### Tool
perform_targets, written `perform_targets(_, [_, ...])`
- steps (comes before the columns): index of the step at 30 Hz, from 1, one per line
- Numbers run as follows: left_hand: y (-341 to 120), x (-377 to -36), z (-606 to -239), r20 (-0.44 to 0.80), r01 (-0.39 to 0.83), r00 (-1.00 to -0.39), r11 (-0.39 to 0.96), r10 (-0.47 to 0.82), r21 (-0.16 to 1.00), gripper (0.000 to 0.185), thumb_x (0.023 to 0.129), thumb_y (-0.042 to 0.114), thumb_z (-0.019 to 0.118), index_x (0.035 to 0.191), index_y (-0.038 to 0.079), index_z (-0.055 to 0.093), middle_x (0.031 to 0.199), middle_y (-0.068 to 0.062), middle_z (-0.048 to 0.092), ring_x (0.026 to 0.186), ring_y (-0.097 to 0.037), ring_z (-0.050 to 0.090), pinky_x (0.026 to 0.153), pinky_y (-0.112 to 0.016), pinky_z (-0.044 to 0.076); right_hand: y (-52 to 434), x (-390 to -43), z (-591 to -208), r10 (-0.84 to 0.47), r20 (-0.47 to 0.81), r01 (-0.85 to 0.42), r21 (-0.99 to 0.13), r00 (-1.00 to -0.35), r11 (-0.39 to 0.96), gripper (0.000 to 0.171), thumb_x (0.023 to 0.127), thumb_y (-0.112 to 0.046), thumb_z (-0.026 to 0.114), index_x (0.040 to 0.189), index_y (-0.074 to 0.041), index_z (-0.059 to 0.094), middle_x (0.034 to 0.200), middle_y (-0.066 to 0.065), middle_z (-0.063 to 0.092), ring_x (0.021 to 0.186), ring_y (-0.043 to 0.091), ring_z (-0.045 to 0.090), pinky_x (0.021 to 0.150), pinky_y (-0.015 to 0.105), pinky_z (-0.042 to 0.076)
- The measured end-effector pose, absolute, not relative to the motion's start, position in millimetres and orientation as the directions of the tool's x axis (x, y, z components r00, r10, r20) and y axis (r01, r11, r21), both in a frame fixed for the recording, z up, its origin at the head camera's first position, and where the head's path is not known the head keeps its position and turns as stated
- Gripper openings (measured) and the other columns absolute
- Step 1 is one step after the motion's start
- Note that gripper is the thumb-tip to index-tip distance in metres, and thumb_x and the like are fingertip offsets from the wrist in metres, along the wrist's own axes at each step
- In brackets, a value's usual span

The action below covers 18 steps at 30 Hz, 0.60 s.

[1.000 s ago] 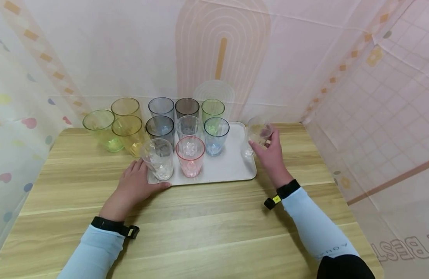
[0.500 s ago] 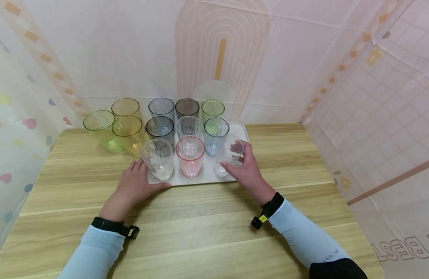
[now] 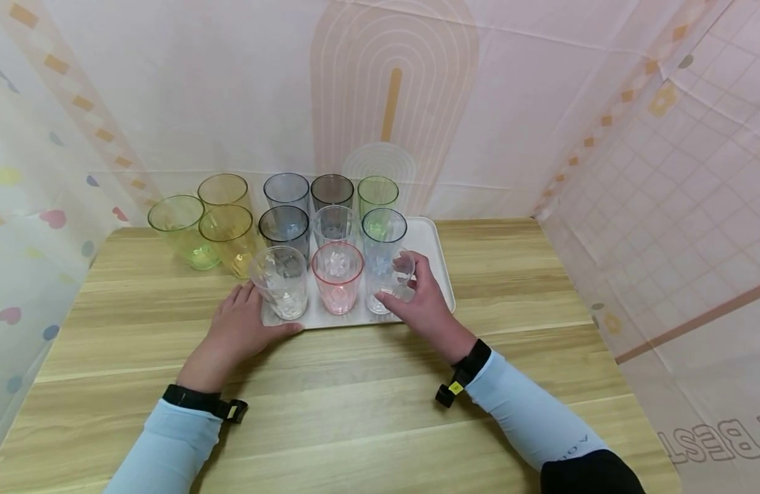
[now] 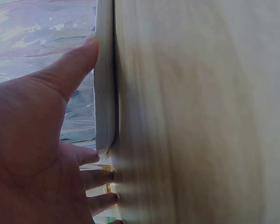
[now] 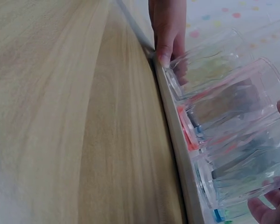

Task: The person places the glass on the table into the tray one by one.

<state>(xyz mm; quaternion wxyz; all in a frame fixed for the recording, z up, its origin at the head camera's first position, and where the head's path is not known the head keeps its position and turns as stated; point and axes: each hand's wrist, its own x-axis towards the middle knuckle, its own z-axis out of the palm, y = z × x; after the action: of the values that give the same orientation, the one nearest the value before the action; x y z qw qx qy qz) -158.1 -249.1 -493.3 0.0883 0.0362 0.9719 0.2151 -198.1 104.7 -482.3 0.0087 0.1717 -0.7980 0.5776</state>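
Observation:
My right hand (image 3: 426, 302) grips a clear tumbler (image 3: 375, 296) between thumb and fingers, upright at the tray's front row. Its base is close over the white tray (image 3: 434, 267), right of a pink tumbler (image 3: 338, 288). In the right wrist view, the held clear tumbler (image 5: 242, 175) has fingertips (image 5: 259, 210) at its side. My left hand (image 3: 238, 329) rests at the tray's front left corner, beside another clear tumbler (image 3: 282, 291). The left wrist view has its thumb (image 4: 79, 60) straight against the tray rim (image 4: 105, 93), the other fingers extended past the corner.
Behind the front row stand tinted tumblers: dark grey (image 3: 284, 237), light blue (image 3: 380, 230), brown (image 3: 332, 192) and green (image 3: 377, 192). Left of the tray, a green tumbler (image 3: 185, 233) and two yellow tumblers (image 3: 228, 240) stand on the wooden table (image 3: 330, 412). A patterned cloth (image 3: 232, 89) hangs behind.
My right hand has carried the clear tumbler leftward and nearer, from the tray's right edge to beside the pink tumbler. The left hand has stayed at the corner.

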Motion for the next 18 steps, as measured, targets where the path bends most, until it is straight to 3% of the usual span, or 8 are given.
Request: perform_targets(18, [-248.2, -157.8, -492.7, -0.151, 0.034, -0.983, 0.905, 0.107, 0.424, 0.14, 0.087, 0.079, 0.079, 0.17, -0.012, 0.015, 0.172, -0.043, 0.02, 0.157, -0.066, 0.018, 0.126, -0.08, 0.016, 103.8, -198.6, -490.1, -0.273, 0.234, -0.311, -0.906, -0.933, 0.288, 0.083, 0.097, -0.022, 0.089, 0.159, -0.005, 0.037, 0.153, 0.017, 0.054, 0.145, 0.024, 0.052, 0.117, 0.059, 0.044])
